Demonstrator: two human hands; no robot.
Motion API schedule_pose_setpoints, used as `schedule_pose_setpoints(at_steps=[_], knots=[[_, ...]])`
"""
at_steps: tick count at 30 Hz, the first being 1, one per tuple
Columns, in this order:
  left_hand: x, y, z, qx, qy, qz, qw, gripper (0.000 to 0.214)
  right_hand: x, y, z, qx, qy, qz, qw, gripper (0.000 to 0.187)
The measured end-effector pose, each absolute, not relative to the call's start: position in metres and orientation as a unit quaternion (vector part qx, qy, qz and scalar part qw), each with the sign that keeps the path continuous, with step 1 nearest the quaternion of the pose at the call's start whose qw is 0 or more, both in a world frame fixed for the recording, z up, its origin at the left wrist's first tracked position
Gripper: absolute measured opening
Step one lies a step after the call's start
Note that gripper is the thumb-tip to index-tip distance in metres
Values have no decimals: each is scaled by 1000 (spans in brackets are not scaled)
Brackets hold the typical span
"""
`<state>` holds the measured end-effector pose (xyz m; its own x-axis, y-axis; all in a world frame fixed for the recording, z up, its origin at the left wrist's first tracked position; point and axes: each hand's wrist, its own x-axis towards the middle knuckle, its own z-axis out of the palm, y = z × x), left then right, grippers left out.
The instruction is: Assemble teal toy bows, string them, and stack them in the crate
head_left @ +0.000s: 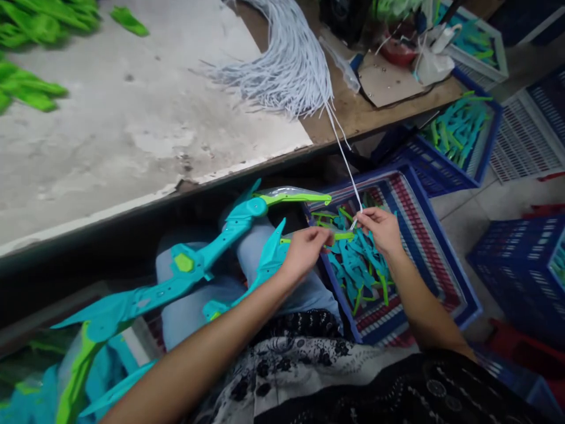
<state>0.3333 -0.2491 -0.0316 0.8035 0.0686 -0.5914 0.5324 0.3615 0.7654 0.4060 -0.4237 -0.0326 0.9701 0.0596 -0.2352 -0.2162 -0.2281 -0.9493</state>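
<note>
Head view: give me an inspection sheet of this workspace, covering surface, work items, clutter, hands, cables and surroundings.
Surface: white tabletop, stained and chipped along its near edge.
Work items: the turquoise-and-green piece in hand; a longer assembly across the lap; bundle of pale strings on the table.
Clutter: green pieces at far left; red object and brown board at far right.
Hands: left hand grips the piece's green end; right hand pinches white string.
Cables: none clearly identifiable; far right is blurred.
Surroundings: blue crate of parts beside the lap; more crates at right.
</note>
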Motion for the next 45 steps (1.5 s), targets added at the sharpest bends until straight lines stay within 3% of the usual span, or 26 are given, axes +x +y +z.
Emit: schedule_pose_setpoints(at_steps=[3,5,17,26,39,45], knots=[[319,-265,-34,416,317,-291,801,11,388,-433,-37,-752,78,125,643,35],[319,-277,-39,368,315,-312,818,12,378,-435,-42,-742,86,135,651,38],[320,-305,-59,545,244,-216,773,17,359,-456,-46,-777,16,234,584,33],[329,-308,-71,419,358,-268,790,17,357,-464,-63,-898,-108,-11,427,20],[333,-310,-83,396,327,-281,811,21,361,-459,-80,-891,-288,-138,322,14],[333,-312,-92,388,299,-271,829,14,358,-460,-86,-894,-306,-94,313,17]])
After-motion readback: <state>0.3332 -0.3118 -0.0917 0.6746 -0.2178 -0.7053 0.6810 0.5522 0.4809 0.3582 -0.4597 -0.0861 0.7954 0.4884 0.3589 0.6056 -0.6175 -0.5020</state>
